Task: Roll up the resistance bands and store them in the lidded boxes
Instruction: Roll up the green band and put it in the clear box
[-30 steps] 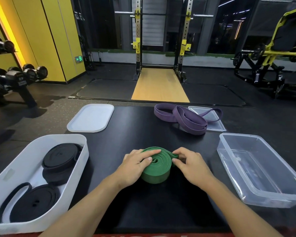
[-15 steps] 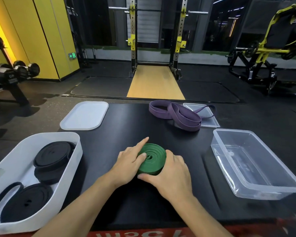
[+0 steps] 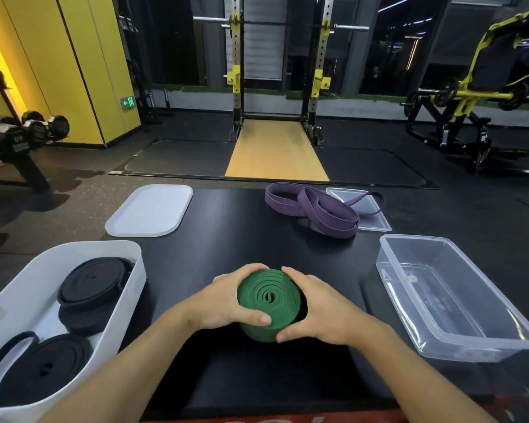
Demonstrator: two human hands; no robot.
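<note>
Where half a second ago the left hand (image 3: 223, 303) and right hand (image 3: 321, 309) pressed the coil flat, their fingers (image 3: 251, 268) now clamp round the fully rolled green resistance band (image 3: 269, 300), held between them low over the black surface (image 3: 226, 239), ready, I judge, for the clear box (image 3: 440, 300) to their right.

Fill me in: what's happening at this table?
A person holds a rolled green band between the left hand and right hand. Rolled black bands already sit in the white box at left. The purple band lies unrolled at the far side, partly on a clear lid. The clear box at right stands open.
</note>
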